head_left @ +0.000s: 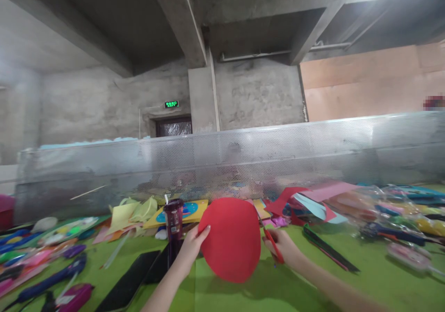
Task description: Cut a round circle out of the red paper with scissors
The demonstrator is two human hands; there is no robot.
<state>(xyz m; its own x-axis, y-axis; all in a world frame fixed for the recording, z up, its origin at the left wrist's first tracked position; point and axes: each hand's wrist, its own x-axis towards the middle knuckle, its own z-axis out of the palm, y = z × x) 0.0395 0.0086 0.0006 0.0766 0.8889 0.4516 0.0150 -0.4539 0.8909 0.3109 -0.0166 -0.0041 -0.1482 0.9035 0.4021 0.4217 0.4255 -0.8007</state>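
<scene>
A large rounded piece of red paper is held upright over the green table. My left hand pinches its left edge, thumb on the near face and the other fingers behind it. On the right side, my right hand is closed round red-handled scissors. The scissor blades point up along the paper's right edge; whether they touch it I cannot tell. Just behind my left hand stands a dark purple cup with a straw.
Along the back runs a perforated metal screen. Coloured paper scraps lie below it. To the left are a black flat case, a blue glue gun and a magenta item. A dark green-edged strip and bagged craft supplies lie rightward.
</scene>
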